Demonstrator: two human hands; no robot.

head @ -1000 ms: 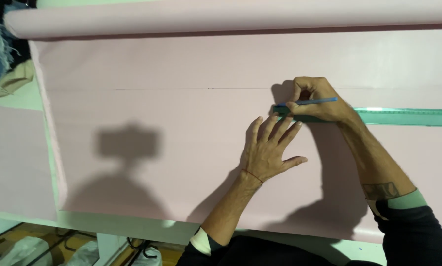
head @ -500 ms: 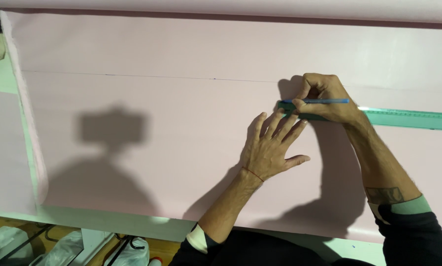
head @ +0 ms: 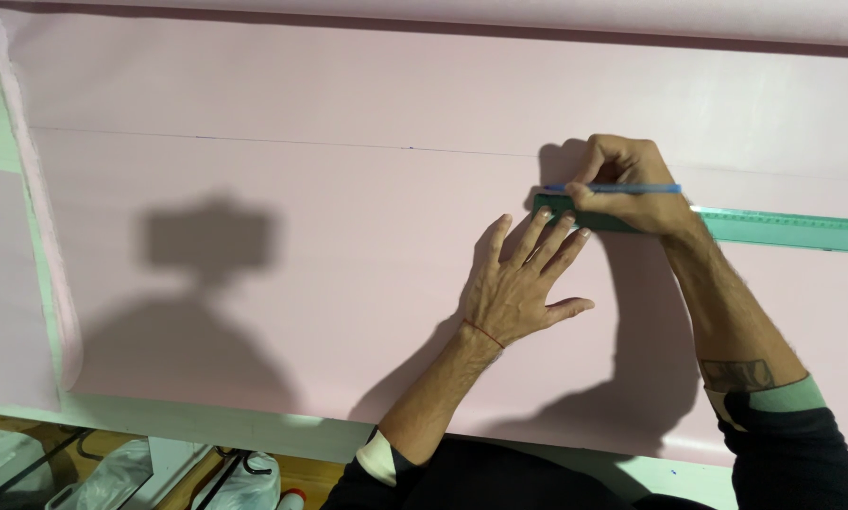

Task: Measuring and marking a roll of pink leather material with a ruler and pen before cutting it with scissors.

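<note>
1. The left hand lies flat in the middle of the frame, fingers spread, pressing down on the pink cloth. Its fingertips touch the end of the green ruler.
2. The right hand, at the upper right, pinches a blue pen just above the ruler.
3. Since a second ago the hands have hardly moved; the view has slid over, so the line work seems to go on.
4. A thin line runs across the cloth, maybe drawn, but it is faint.
</note>
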